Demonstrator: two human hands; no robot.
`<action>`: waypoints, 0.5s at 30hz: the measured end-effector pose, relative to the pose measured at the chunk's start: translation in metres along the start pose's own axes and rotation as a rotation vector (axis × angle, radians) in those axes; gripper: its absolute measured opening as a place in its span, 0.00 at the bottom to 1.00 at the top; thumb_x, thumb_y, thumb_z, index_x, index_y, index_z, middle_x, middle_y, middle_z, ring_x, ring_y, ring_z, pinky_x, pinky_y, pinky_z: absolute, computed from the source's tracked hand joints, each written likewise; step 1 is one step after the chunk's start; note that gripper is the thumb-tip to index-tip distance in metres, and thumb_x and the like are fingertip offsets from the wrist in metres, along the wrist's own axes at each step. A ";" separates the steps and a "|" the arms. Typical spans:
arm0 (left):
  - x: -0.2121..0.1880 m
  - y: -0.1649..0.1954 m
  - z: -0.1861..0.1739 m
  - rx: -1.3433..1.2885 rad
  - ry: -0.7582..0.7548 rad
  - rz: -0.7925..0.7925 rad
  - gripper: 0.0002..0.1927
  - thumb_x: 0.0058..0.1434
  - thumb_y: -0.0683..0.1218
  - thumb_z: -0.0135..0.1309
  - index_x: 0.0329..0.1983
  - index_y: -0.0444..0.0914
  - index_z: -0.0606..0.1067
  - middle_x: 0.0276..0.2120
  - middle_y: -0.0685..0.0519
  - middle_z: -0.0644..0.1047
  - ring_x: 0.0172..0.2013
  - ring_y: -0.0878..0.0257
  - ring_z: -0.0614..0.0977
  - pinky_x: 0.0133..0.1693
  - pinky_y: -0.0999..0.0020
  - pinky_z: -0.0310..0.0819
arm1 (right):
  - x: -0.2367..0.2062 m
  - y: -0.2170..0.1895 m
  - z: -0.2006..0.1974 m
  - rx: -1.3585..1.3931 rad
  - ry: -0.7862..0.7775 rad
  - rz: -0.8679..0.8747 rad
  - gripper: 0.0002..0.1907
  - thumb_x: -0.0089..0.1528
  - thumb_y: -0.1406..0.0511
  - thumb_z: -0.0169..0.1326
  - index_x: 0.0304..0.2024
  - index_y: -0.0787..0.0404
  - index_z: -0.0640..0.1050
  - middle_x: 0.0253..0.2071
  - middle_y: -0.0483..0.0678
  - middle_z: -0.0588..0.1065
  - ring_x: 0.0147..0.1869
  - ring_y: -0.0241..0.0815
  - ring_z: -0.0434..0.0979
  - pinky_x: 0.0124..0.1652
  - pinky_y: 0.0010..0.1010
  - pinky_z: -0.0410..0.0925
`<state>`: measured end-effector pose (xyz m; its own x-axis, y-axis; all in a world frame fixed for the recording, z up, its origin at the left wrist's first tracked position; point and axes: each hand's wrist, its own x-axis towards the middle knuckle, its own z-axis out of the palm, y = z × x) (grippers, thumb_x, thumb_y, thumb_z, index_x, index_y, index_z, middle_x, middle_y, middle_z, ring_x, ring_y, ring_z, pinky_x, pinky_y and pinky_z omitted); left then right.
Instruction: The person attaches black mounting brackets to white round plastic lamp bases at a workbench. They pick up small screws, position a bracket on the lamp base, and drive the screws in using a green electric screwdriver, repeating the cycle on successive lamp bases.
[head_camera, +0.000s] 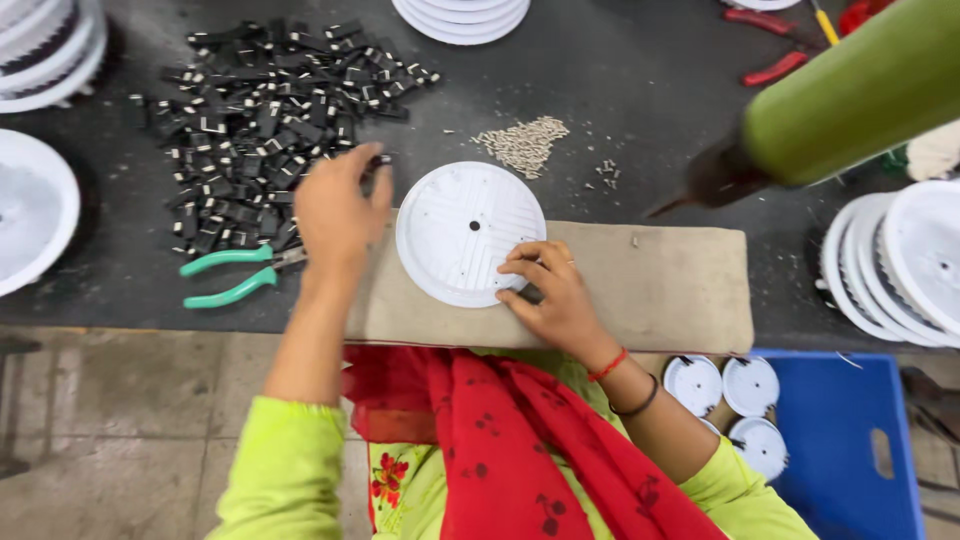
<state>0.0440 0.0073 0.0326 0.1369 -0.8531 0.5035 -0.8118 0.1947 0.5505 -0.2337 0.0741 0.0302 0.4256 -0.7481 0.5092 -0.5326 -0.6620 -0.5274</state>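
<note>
Resting on a tan cloth pad (640, 285) mid-worktop, the round white plastic disc (470, 233) sits under the right hand (553, 293), whose fingertips press its 4 o'clock edge, a flat touch rather than a real grip. The left hand (337, 213) reaches to 10 o'clock, pinching a small black piece (379, 160) at the edge of the heap of black plastic clips (265, 110). Teal-handled pliers (235, 273) lie just beside that wrist on the dark worktop (620, 80).

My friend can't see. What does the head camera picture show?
A person's right hand steadies a round white plastic disc on a tan pad, while the left hand picks at a pile of small black parts. Green-handled pliers lie nearby on the dark table.
</note>
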 end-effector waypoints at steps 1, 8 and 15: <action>-0.009 0.009 -0.002 -0.244 0.060 -0.056 0.15 0.61 0.44 0.63 0.49 0.33 0.81 0.35 0.46 0.83 0.33 0.58 0.86 0.38 0.65 0.79 | 0.001 0.001 0.002 -0.004 0.005 -0.003 0.15 0.54 0.67 0.66 0.43 0.60 0.80 0.47 0.49 0.77 0.51 0.52 0.77 0.53 0.41 0.69; -0.126 0.096 0.005 -0.936 -0.242 -0.562 0.10 0.60 0.39 0.63 0.44 0.33 0.82 0.37 0.52 0.85 0.36 0.68 0.86 0.42 0.72 0.80 | -0.012 0.008 -0.016 0.455 -0.207 0.316 0.12 0.64 0.68 0.60 0.50 0.65 0.80 0.45 0.50 0.82 0.47 0.37 0.82 0.46 0.27 0.74; -0.138 0.097 0.010 -0.634 -0.240 -0.244 0.10 0.59 0.39 0.63 0.44 0.34 0.82 0.40 0.46 0.84 0.40 0.57 0.87 0.44 0.68 0.80 | -0.030 0.013 -0.017 0.390 -0.306 0.495 0.10 0.61 0.67 0.61 0.44 0.64 0.83 0.35 0.47 0.83 0.33 0.33 0.79 0.35 0.25 0.72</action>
<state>-0.0596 0.1390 0.0097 0.0845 -0.9768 0.1969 -0.2779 0.1667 0.9460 -0.2656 0.0883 0.0192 0.4175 -0.9079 -0.0382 -0.4401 -0.1653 -0.8826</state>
